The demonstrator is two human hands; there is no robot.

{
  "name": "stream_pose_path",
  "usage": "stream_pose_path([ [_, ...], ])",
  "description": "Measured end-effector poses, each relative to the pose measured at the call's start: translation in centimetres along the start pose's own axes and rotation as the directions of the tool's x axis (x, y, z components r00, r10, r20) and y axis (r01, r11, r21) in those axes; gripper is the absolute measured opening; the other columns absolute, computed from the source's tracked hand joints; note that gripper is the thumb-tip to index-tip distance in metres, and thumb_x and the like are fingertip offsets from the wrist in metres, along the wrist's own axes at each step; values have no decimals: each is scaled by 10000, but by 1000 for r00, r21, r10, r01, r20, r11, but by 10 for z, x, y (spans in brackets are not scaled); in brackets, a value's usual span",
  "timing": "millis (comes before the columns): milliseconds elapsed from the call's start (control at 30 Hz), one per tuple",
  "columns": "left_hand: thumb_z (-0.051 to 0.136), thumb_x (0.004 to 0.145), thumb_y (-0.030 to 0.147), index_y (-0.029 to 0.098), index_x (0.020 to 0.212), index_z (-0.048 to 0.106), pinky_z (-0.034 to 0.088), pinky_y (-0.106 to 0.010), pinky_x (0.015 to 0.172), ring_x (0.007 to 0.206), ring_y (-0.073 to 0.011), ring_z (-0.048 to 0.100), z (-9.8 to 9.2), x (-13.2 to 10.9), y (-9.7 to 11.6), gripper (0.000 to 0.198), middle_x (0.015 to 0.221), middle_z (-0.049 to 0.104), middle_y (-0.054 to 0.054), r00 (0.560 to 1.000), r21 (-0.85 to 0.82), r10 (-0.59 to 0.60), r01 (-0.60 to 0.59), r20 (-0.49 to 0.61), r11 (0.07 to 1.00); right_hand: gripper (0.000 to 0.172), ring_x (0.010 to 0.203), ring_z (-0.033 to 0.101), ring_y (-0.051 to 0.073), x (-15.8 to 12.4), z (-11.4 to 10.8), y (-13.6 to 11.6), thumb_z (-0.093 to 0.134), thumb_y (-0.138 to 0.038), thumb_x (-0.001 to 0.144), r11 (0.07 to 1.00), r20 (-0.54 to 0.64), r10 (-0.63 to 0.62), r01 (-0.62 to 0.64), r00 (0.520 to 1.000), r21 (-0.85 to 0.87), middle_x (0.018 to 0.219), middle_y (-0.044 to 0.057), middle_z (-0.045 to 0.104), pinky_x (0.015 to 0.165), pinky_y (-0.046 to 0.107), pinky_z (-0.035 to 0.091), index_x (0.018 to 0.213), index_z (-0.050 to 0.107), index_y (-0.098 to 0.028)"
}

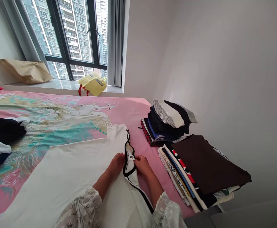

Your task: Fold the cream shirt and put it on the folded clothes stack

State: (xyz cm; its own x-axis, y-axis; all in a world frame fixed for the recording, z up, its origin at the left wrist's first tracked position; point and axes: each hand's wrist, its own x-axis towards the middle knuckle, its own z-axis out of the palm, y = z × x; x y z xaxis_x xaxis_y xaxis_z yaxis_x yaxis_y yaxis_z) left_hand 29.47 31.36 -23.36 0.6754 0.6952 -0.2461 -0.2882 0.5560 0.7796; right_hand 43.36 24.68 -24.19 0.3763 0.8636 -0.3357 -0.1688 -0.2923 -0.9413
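A white shirt (pixel 81 164) with black trim lies spread on the bed, its neckline toward the right. My left hand (pixel 117 163) pinches the cloth on the near left side of the collar opening. Across from it, my right hand (pixel 142 164) grips the collar's right edge beside a small white label (pixel 131 157). The black-trimmed collar (pixel 129 172) stretches between the two hands. Fingertips of both hands are partly hidden by the fabric.
Folded clothes with a dark brown piece (pixel 205 161) on top stand at the right edge; another folded pile (pixel 169 118) sits behind. Crumpled clothes (pixel 6 131) lie at left on the patterned bedsheet (pixel 81 122). A yellow bag (pixel 93 84) and a brown paper bag (pixel 29 71) rest by the window.
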Motion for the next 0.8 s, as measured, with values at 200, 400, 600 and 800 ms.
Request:
stream_pose_path([
  [200, 561, 697, 294, 121, 1050, 668, 447, -358, 870, 887, -237, 636, 1, -2, -13, 407, 906, 722, -74, 991, 118, 80, -93, 108, 989, 323, 564, 572, 136, -2, -15, 3, 680, -379, 599, 995, 112, 97, -98, 989, 3, 620, -2, 613, 598, 303, 501, 811, 590, -153],
  [400, 633, 682, 392, 134, 1128, 631, 431, -356, 933, 1032, -258, 602, 6, 3, -18, 515, 1073, 693, -96, 993, 409, 99, -114, 57, 905, 326, 596, 619, 171, -12, -22, 0, 710, -320, 566, 986, 235, 164, -162, 958, -28, 693, 57, 662, 619, 348, 519, 810, 592, -140],
  [600, 692, 579, 336, 158, 1213, 548, 391, -404, 1011, 1221, -298, 496, -1, 13, -19, 674, 1315, 553, -147, 997, 470, 75, -76, 21, 879, 447, 686, 620, 154, -49, -31, -8, 598, -482, 700, 985, 305, 106, -142, 946, 97, 887, 62, 665, 637, 323, 502, 1041, 549, -196],
  [800, 697, 623, 444, 149, 1147, 570, 170, -397, 1133, 1331, -283, 353, 21, 14, -30, 615, 1380, 483, -144, 968, 664, 243, -140, -64, 735, 434, 705, 563, 153, -109, -48, 23, 703, -504, 600, 983, 150, -21, 48, 988, -178, 742, 21, 614, 640, 255, 432, 851, 608, -163],
])
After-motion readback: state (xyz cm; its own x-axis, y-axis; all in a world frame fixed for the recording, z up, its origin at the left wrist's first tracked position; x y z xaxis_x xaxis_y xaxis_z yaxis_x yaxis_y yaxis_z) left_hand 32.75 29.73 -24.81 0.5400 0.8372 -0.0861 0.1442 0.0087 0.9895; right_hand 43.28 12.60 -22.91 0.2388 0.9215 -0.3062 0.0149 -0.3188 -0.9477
